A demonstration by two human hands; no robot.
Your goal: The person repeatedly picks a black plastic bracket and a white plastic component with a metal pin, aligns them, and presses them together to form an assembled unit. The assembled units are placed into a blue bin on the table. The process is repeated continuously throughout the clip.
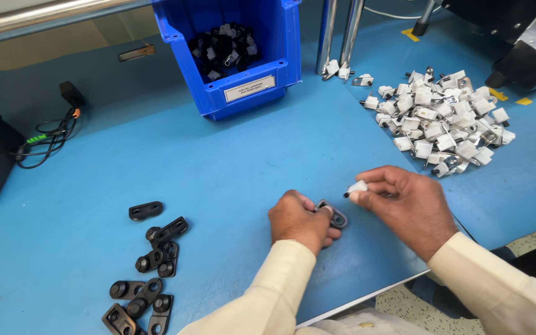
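My left hand [299,220] rests on the blue table [231,167] near its front edge, fingers closed on a small black bracket [336,217] with round eyes. Just to the right, my right hand [404,205] pinches a small white clip [356,187] with a dark tip between thumb and fingers, held slightly above and right of the bracket. Both arms wear cream sleeves.
A heap of white clips [442,121] lies at the right. Several loose black brackets [150,273] lie at the lower left. A blue bin [234,56] of assembled black and white parts stands at the back, metal posts [339,37] beside it. Cables [48,139] lie left.
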